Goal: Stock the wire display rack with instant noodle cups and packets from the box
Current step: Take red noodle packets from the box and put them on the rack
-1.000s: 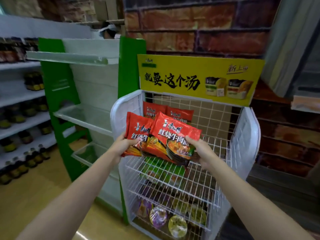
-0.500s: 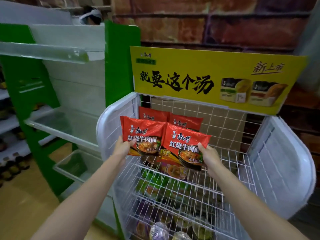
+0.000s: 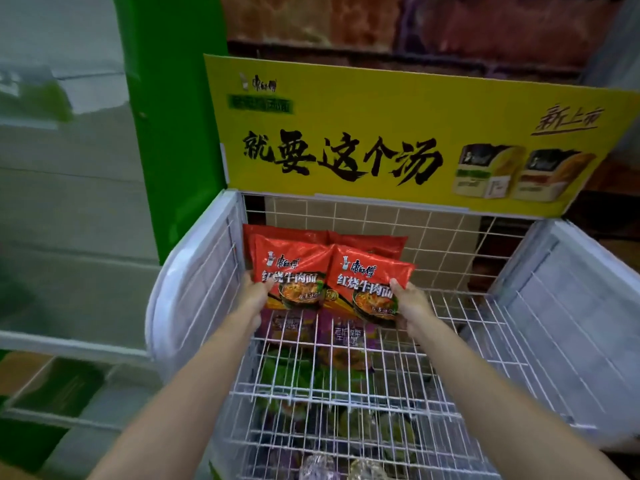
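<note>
two hands, left hand (image 3: 254, 292) and right hand (image 3: 410, 303), each pinch a light, crinkly red foil noodle packet (image 3: 294, 271) by its outer edge over the white wire display rack (image 3: 450, 327); squeezing would likely crush the brittle noodles.

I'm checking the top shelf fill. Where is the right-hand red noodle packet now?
The right red noodle packet is over the top wire shelf, left of centre, gripped by the right hand, beside the left packet.

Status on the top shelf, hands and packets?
Left hand grips left red packet; right hand grips right red packet. Both held upright on top wire shelf, in front of back-row packets. Nothing blocking.
</note>
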The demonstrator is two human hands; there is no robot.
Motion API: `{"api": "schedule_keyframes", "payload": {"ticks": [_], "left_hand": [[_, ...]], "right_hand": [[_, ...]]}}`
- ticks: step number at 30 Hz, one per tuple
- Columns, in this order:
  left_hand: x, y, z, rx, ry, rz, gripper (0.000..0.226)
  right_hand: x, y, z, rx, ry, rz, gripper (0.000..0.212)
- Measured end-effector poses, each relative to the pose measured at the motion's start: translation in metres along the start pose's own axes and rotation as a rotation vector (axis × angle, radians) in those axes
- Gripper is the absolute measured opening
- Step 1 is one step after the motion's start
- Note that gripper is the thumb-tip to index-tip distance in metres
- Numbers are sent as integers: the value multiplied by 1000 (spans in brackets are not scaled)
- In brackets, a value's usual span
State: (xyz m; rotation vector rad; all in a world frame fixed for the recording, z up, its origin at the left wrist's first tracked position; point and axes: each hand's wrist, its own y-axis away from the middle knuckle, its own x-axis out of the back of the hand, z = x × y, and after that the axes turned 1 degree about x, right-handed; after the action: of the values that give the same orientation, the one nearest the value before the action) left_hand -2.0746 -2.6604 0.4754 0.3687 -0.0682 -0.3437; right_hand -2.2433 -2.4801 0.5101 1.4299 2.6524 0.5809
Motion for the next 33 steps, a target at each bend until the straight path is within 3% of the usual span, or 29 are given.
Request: {"api": "schedule_keyframes", "payload": {"ticks": [5, 9, 11, 14, 18, 21, 24, 27, 33], "left_hand": [[-5, -34, -20, -9, -139, 120, 33], [-18, -7, -5, 60, -311, 253, 80], [-29, 21, 7, 42, -352, 270, 86], [-50, 47, 5, -99, -352, 245, 88], [-92, 106, 3, -229, -425, 85, 62], [-128, 159, 0, -214, -367, -59, 36], [-159, 210, -11, -51, -202, -368, 7], [-191, 265, -25, 23, -187, -583, 20], [-267, 356, -61, -5, -290, -740, 23]], "right_hand": [[0, -9, -9, 35, 11, -1, 31], [6, 2, -9, 50, 66, -44, 30], [13, 12, -9, 77, 60, -46, 31], [28, 25, -6, 106, 72, -60, 53], [60, 51, 1, 139, 85, -81, 61], [97, 76, 8, 133, 43, -118, 41], [143, 109, 15, 133, 0, -235, 16], [195, 140, 25, 154, 23, -300, 8], [307, 185, 56, 164, -7, -207, 9]]}}
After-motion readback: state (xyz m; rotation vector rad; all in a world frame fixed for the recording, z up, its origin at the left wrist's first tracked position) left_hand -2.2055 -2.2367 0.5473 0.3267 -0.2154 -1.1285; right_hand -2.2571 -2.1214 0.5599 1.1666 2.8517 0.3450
